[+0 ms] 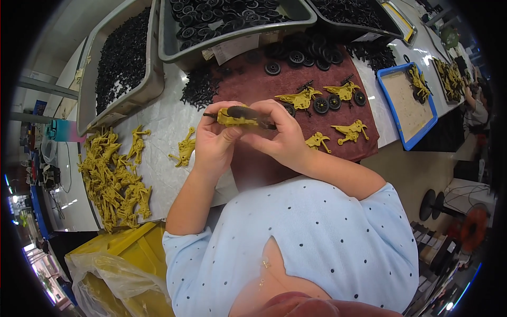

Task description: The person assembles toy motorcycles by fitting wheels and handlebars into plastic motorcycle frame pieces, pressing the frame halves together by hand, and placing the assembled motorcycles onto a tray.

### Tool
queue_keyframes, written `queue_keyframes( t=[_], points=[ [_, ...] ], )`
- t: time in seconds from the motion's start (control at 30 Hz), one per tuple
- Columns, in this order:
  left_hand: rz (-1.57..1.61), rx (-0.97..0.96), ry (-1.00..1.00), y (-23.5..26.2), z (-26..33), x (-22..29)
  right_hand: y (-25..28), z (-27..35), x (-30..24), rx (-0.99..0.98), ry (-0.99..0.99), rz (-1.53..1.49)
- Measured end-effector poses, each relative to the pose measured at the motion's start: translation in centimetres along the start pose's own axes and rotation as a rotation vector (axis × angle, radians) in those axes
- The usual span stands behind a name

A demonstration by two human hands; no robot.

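Both my hands meet over the near left part of a dark red towel (pixel 243 87), closed around a yellow plastic toy motorcycle body (pixel 228 119). My left hand (pixel 215 141) grips its left end, and my right hand (pixel 282 134) holds the other end. A blurred black part, apparently a wheel (pixel 244 112), is at the body between my fingers. To the right on the towel lie two yellow toy motorcycles (pixel 300 99) with black wheels and handlebars. Nearer to me are two bare yellow bodies (pixel 351 132), one partly behind my right forearm. Another loose body (pixel 185 149) lies left of my left hand.
A heap of yellow bodies (pixel 108 182) covers the table's left side. Behind stand grey tubs of black wheels (pixel 171 50) and small black parts (pixel 153 87). Loose wheels (pixel 297 57) lie at the towel's far edge. A blue-rimmed tray (pixel 390 108) sits right; a yellow bin (pixel 129 240) stands lower left.
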State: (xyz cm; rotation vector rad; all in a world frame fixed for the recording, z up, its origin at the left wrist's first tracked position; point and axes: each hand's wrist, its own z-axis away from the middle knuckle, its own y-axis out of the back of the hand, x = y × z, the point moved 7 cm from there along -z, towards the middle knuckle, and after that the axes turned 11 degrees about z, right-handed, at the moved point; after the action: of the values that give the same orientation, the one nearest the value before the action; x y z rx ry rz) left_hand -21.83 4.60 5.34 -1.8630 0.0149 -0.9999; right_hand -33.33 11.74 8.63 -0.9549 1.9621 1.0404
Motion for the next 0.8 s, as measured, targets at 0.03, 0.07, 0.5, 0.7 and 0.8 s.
queue_keyframes(
  t=[0.03,0.07,0.5,0.7,0.8],
  points=[
    [-0.001,-0.001,0.0,-0.1,0.0,-0.2,-0.1,0.0,0.1,0.001,0.001,-0.001],
    [0.03,-0.017,-0.011,0.0,0.1,-0.4,-0.4,0.1,0.8,-0.001,-0.066,-0.055],
    [0.008,-0.106,-0.086,-0.8,0.9,-0.4,0.1,0.1,-0.4,0.095,0.081,0.044],
    [-0.018,-0.124,-0.107,-0.9,1.1,-0.2,0.4,0.2,-1.0,0.074,0.184,0.136],
    [0.004,-0.04,-0.067,-1.0,0.9,0.0,-0.4,0.4,0.4,-0.015,-0.003,0.009]
  ],
)
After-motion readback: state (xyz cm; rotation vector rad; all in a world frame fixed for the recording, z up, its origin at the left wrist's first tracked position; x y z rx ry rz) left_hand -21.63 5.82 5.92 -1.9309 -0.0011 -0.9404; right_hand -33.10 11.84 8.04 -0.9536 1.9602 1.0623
